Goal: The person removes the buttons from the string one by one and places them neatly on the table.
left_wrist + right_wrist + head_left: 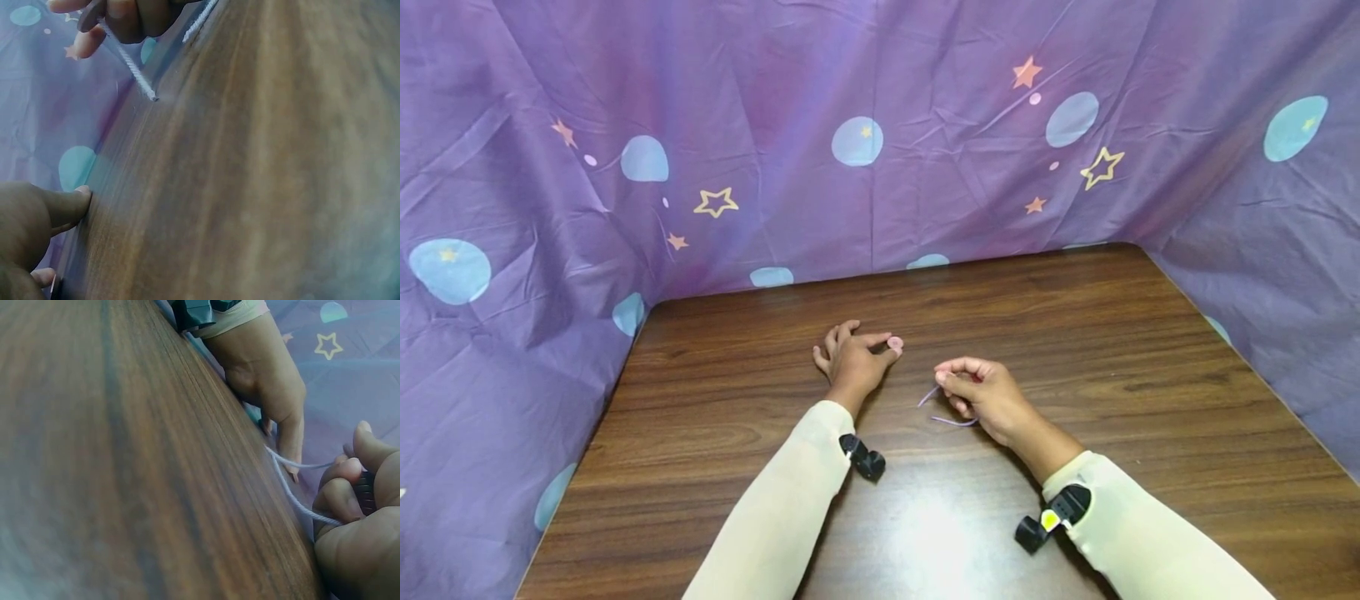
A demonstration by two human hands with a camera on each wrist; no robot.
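Observation:
In the head view my left hand (853, 362) is low over the table, its thumb and index finger pinching a small round pink disc (895, 342). The other left fingers spread away to the side. My right hand (988, 396) is to the right and nearer, thumb and index finger together, holding a thin purple cord (953, 422). Two lengths of the cord (290, 494) stick out from the curled right fingers towards the left hand. A dark ribbed thing (364, 490) shows among the right fingers; its kind is unclear. The left wrist view hides the disc.
The brown wood-grain table (722, 433) carries a bright light reflection near its front. A purple curtain (790, 83) with stars and planets hangs behind the table and along both sides. Black wrist cameras (868, 462) sit on both pale sleeves.

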